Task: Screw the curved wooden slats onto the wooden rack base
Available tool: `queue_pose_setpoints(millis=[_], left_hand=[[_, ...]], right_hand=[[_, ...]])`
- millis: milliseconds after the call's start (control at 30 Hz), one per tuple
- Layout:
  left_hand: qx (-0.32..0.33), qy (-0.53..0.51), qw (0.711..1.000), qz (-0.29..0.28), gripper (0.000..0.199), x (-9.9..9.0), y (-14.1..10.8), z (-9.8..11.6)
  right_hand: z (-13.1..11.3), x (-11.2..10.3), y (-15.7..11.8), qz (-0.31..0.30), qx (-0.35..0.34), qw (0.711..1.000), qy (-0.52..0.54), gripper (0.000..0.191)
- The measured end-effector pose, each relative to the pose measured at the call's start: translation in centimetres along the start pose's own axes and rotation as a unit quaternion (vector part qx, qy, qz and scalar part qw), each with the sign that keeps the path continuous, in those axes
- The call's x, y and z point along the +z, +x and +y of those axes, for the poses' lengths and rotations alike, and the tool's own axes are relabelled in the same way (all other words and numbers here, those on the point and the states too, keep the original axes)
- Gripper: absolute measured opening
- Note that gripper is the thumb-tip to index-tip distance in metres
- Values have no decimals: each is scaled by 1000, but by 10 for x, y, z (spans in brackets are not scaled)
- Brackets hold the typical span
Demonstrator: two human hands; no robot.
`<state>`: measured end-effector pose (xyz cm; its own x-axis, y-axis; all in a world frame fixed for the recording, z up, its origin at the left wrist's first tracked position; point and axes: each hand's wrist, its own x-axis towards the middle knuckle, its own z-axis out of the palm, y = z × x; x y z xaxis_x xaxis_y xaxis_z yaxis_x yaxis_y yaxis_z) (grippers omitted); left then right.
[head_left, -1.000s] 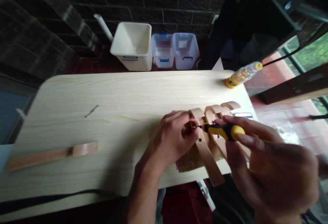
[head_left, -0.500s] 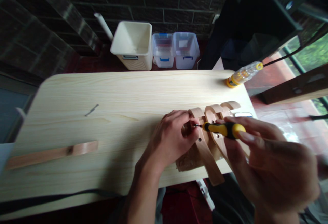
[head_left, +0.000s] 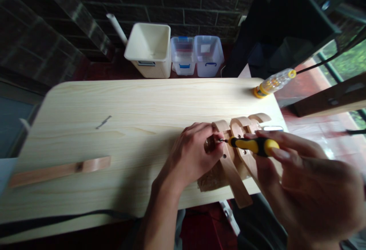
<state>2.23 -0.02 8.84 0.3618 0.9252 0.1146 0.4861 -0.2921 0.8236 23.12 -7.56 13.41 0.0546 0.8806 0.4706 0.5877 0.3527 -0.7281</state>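
Note:
My right hand (head_left: 311, 177) grips a yellow-and-black screwdriver (head_left: 257, 145), which lies nearly level and points left. Its tip meets a small metal screw (head_left: 221, 140) beside my left thumb. With thumb and fingers curled, my left hand (head_left: 193, 154) holds a brown wooden piece (head_left: 211, 144), mostly hidden by the hand. Under and beside both hands are several curved wooden strips (head_left: 236, 179) with dark screw holes, lying over crinkled brown wrapping (head_left: 213, 179) near the table's right front edge.
A loose wooden strip (head_left: 60, 172) lies at the left, and thin dark metal pieces (head_left: 103, 122) lie farther back. A clear yellow-capped bit holder (head_left: 274, 83) stands at the back right corner. Behind the table (head_left: 160, 97) are a cream bin (head_left: 148, 52) and two clear boxes (head_left: 210, 55).
My right hand and the screwdriver handle have shifted slightly to the right, as the whole view moves a little. The tip stays at the screw, and my left hand keeps its hold.

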Motion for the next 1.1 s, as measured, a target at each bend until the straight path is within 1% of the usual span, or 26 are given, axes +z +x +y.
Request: queue_pose_setpoints(millis=[200, 367, 500, 600, 700, 767, 933, 1100], left_hand=[[-1, -12, 1000, -2, 14, -1, -2, 0], [-1, -7, 1000, 2, 13, 0, -1, 1], [-6, -8, 1000, -3, 14, -1, -1, 1], [-8, -4, 1000, -4, 13, -1, -1, 1], [-6, -7, 1000, -4, 15, 0, -1, 0], [-3, -10, 1000, -1, 16, 0, -1, 0], [1, -9, 1000, 2, 14, 0, -1, -1], [-3, -8, 1000, -2, 12, 0, -1, 0]], right_hand=[[0, 1, -1, 4, 6, 1000, -9, 36], [1, 2, -3, 11, 6, 1000, -5, 37], [-2, 3, 1, 18, -13, 999, 35, 45], [-3, 2, 2, 0, -2, 999, 53, 49], [0, 1, -2, -13, 19, 1000, 16, 43], [3, -1, -4, -14, 4, 1000, -7, 38], [5, -2, -5, -16, -7, 999, -47, 37], [4, 1, -3, -1, -4, 999, -46, 39]])
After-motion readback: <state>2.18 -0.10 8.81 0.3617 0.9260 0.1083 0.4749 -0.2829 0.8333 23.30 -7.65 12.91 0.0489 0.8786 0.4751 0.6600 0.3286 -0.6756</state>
